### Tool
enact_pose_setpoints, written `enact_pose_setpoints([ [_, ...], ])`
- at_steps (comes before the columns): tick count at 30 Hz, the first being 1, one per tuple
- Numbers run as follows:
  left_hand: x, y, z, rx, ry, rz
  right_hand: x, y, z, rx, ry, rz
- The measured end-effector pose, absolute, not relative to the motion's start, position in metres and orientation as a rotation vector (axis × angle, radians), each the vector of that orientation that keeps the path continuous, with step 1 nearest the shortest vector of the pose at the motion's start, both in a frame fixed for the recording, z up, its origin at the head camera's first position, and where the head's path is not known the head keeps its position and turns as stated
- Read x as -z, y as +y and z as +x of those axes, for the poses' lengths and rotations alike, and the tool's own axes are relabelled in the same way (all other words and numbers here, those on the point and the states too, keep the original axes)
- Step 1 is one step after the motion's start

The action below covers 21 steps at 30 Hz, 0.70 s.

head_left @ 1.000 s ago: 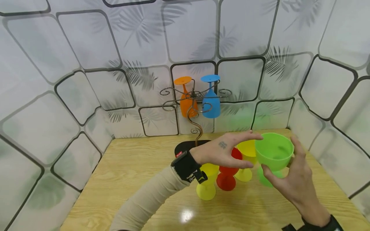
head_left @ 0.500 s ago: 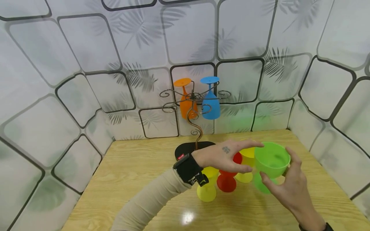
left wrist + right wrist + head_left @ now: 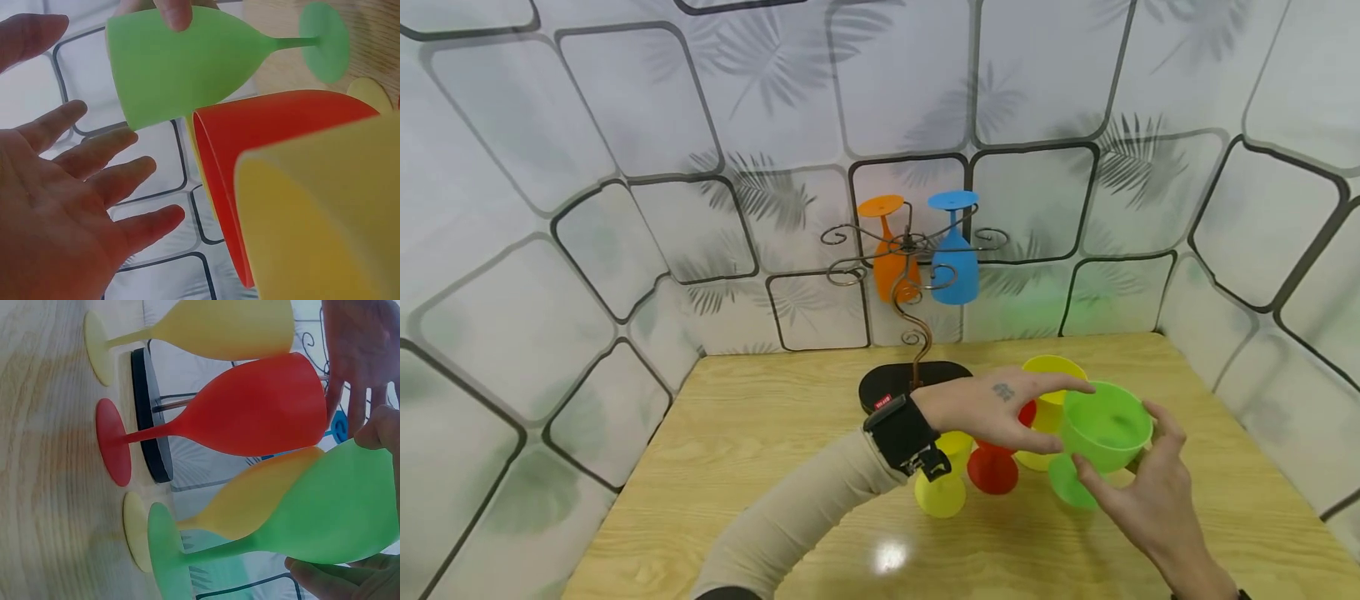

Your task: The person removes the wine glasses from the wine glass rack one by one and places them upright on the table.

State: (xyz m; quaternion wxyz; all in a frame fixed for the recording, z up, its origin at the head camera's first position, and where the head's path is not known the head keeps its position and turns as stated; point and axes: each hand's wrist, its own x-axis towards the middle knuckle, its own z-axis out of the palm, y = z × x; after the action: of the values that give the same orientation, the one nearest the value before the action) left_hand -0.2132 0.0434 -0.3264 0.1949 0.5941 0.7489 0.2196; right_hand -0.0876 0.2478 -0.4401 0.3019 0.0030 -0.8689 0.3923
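Note:
My right hand grips the bowl of a green plastic goblet, thumb and fingers on opposite sides. The goblet leans, its mouth up and its foot near the wooden tabletop. My left hand is spread palm down, fingers extended; in the left wrist view a fingertip comes right up to the green rim. Below and beside this hand stand a red goblet and a near yellow goblet, both upright and partly hidden by it. Another yellow goblet stands behind, close to the green one.
A curled metal glass rack on a black base stands at the back of the wooden table. An orange goblet and a blue goblet hang upside down on it. Patterned cloth walls surround the table.
My right hand has lowered the green goblet and brought it slightly nearer. The left hand has moved down a little with it, its fingers still extended. The other goblets stay in place.

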Motion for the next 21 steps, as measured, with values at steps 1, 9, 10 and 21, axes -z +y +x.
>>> enact_pose_setpoints([
  [1, 0.327, 0.044, -0.213, -0.609, 2.1, 1.665, 0.441, 0.248, -0.088, -1.039, -2.31, 0.006],
  [9, 0.328, 0.045, -0.213, -0.541, 2.094, 1.636, 0.448, 0.249, -0.087, -1.057, -2.355, 0.001],
  [10, 0.328, 0.046, -0.213, -0.536, 2.092, 1.632, 0.448, 0.249, -0.087, -1.059, -2.358, 0.002],
  [21, 0.33, 0.046, -0.209, -0.527, 2.059, 1.587, 0.457, 0.246, -0.084, -1.113, -2.382, -0.019],
])
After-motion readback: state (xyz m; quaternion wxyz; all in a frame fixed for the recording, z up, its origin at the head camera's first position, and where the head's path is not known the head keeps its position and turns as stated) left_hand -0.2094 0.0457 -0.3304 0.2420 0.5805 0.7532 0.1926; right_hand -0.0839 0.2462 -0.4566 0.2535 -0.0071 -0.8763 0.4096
